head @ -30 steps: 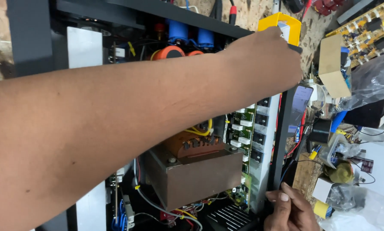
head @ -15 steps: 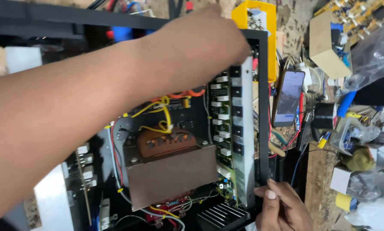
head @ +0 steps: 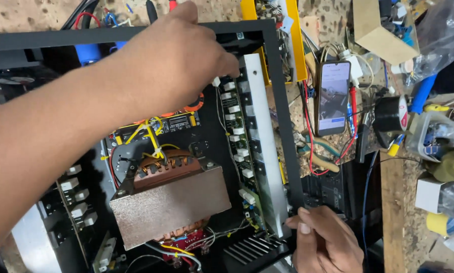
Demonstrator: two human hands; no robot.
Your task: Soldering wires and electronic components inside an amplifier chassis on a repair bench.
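An open black metal chassis (head: pixel 282 126) lies below me, holding a large transformer (head: pixel 169 205) with copper windings and a green circuit board (head: pixel 237 136) with white parts along its right side. My left hand (head: pixel 176 63) reaches across the chassis, fingers pinched on a small white connector (head: pixel 216 81) at the top of that board. My right hand (head: pixel 325 242) grips the lower right corner of the chassis frame.
A phone (head: pixel 333 96) with a lit screen lies right of the chassis among red and black wires. A yellow device (head: pixel 277 35), a black tape roll (head: pixel 391 114), a cardboard box (head: pixel 376 30) and small parts crowd the wooden bench.
The view has swung so the chassis sits lower and more square. My left hand has drawn back from the far top edge down onto the board's top end. My right hand stays at the corner.
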